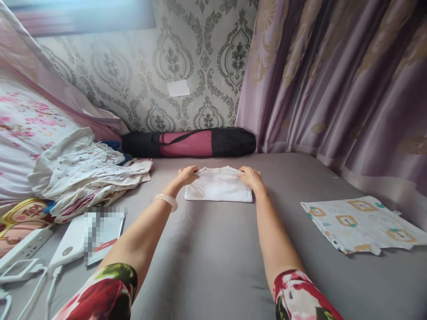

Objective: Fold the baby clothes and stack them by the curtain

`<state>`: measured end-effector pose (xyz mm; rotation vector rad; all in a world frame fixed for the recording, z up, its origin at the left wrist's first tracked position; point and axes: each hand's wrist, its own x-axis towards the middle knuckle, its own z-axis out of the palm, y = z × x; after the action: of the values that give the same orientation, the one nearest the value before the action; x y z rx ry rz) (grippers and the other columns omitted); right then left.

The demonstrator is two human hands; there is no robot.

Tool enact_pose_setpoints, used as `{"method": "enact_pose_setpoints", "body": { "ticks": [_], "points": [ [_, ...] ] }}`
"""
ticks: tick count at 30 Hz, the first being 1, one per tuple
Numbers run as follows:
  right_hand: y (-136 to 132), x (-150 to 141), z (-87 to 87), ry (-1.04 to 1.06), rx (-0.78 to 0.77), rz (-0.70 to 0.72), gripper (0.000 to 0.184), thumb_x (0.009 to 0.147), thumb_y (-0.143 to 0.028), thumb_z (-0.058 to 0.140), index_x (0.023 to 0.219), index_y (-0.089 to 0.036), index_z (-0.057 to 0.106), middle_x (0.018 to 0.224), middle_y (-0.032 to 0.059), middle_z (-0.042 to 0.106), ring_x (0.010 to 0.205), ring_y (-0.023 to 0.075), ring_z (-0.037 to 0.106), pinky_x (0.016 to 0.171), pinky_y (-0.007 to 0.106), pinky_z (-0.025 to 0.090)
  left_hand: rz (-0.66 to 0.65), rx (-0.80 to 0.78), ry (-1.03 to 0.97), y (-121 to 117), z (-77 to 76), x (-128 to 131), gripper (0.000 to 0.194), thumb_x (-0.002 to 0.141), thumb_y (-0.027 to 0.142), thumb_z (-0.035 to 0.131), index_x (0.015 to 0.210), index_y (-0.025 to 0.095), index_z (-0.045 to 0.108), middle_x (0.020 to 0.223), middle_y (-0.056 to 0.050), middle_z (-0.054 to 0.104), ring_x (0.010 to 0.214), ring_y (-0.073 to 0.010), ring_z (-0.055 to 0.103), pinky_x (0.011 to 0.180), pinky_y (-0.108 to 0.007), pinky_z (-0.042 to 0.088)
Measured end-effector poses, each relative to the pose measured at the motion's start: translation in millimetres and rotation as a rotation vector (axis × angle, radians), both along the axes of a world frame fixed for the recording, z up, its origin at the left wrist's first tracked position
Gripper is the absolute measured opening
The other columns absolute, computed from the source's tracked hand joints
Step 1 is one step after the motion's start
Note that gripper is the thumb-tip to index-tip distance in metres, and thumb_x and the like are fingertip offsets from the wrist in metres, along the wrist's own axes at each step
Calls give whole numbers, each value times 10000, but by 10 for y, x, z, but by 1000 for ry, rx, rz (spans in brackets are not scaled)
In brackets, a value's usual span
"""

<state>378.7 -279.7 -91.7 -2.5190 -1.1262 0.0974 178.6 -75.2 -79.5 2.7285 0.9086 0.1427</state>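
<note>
1. A gray sheet (200, 266) is stretching underneath.
2. A folded white garment (220, 189) is lying mid-sheet, a printed cloth (363, 226) at right.
3. A long black-and-pink bag (190, 143) is resting behind.
4. Piled clothes (86, 171) are sitting left.

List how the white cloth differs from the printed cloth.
The white cloth looks plain; the printed cloth carries orange and green motifs. The left hand and right hand hold the white cloth's far side; the printed cloth lies untouched. Both are mostly white.
</note>
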Motion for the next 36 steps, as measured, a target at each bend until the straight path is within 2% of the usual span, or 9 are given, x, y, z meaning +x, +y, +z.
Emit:
{"method": "enact_pose_setpoints", "body": {
  "ticks": [8,13,16,20,25,30,33,36],
  "points": [
    [-278,-56,357,-12,140,48,253,870,-295,597,1104,-257,686,1142,23,708,1040,202,621,869,289,415,-83,-8,-117,-77,373,-227,268,795,397,523,858,183,672,736,7,648,760,-186,583,741,-285,424],
    [-378,-122,438,-172,240,96,255,913,-256,514,1110,-261,675,1096,8,719,1018,187,616,928,298,378,-21,78,-285,-192,450,-313,257,830,327,487,967,208,669,798,-5,682,818,-182,599,806,-281,416],
    [-450,-205,362,-251,259,145,252,911,-193,492,1079,-234,675,1093,17,717,1022,190,605,992,324,330,-26,118,-279,-255,355,-376,256,842,253,465,996,218,666,846,-14,709,875,-184,621,953,-322,368],
    [-624,-351,222,-259,201,211,269,913,-159,466,1072,-243,666,1122,19,706,1065,182,590,1057,351,269,-73,92,-242,-333,104,-545,271,867,246,433,1022,230,655,896,-17,726,914,-186,636,1109,-409,225],
    [-917,-536,50,-271,173,314,278,930,-158,436,1062,-258,660,1087,18,708,1040,170,592,1119,383,205,-156,54,-206,-480,-182,-853,352,856,202,388,1102,257,635,1027,-17,732,951,-180,652,1145,-433,190],
    [-1144,-664,-241,-276,162,419,301,932,-127,405,1049,-245,657,1108,39,693,1066,169,583,1134,405,202,-241,64,-163,-644,-423,-1089,422,825,149,354,1127,248,631,1133,-42,711,1057,-182,639,1159,-455,174],
    [-1251,-727,-386,-267,135,483,313,936,-117,384,1053,-229,653,1095,53,691,1059,177,584,1130,428,211,-315,16,-115,-726,-503,-1182,479,785,119,348,1153,255,623,1216,-46,676,1169,-198,589,1158,-506,156],
    [-1343,-785,-428,-256,98,540,363,898,-62,377,1084,-218,646,1120,61,676,1087,185,570,1123,445,212,-369,-27,-77,-785,-502,-1256,529,730,110,375,1180,256,611,1315,-54,618,1245,-221,537,1151,-550,143]
  ]
}}
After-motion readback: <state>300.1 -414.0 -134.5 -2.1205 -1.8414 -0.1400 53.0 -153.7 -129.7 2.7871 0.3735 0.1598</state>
